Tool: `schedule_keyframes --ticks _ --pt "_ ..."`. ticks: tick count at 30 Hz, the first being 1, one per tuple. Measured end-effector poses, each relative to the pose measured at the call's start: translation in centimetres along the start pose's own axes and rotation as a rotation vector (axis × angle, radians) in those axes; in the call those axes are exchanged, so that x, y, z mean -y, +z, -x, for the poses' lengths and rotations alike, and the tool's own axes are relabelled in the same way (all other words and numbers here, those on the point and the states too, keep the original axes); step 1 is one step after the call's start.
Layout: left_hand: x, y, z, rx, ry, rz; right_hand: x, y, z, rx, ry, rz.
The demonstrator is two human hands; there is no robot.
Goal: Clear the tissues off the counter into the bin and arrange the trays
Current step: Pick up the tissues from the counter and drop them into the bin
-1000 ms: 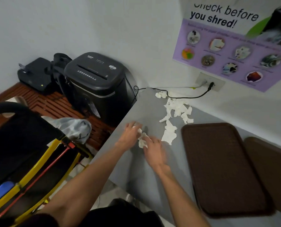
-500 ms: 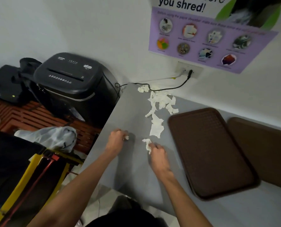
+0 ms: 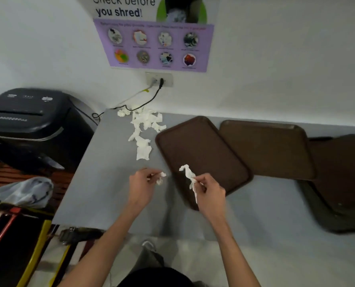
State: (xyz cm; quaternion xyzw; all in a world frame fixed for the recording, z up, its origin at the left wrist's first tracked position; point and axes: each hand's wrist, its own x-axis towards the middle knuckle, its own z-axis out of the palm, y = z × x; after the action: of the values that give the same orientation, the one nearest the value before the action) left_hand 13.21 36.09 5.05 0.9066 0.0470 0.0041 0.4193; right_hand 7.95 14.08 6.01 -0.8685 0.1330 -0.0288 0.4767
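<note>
A: Since half a sec ago, what's diff on the counter (image 3: 102, 183)?
B: Left hand (image 3: 140, 186) and right hand (image 3: 208, 189) were down on it; both lifted now. Left pinches a small scrap (image 3: 161, 177), fingers curled; right pinches a longer strip (image 3: 188, 172) over the near tray (image 3: 203, 154).
A: Other tissues (image 3: 143, 131)?
B: Still heaped by the wall (image 3: 276, 79), same spot. Two pieces ready for the bin, which isn't in view; trays (image 3: 265, 150) look untouched.

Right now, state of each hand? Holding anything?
Left hand: closed, pinching a small tissue scrap.
Right hand: closed, pinching a long tissue strip.
</note>
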Motion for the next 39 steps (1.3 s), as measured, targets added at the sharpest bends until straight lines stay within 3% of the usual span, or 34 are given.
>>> schedule_keyframes --ticks 9,15,20,29,39 --pt "-16.0 11.5 9.8 0.167 0.184 0.150 -8.6 -18.9 7.1 -0.192 -0.010 -0.134" --pt "-26.4 20.5 15.1 0.421 0.272 0.285 -14.9 -29.8 11.7 -0.451 0.116 -0.153" --pt "-33.0 30.1 17.3 0.622 0.326 0.255 -20.4 -38.1 14.2 -0.578 0.297 -0.248" --pt "-46.3 47.0 22.0 0.856 0.588 0.187 -29.6 -52.7 16.6 -0.909 0.447 -0.258" --pt "-58.9 64.5 30.9 1.234 0.613 0.253 -40.5 -67.5 20.3 -1.226 0.601 -0.321"
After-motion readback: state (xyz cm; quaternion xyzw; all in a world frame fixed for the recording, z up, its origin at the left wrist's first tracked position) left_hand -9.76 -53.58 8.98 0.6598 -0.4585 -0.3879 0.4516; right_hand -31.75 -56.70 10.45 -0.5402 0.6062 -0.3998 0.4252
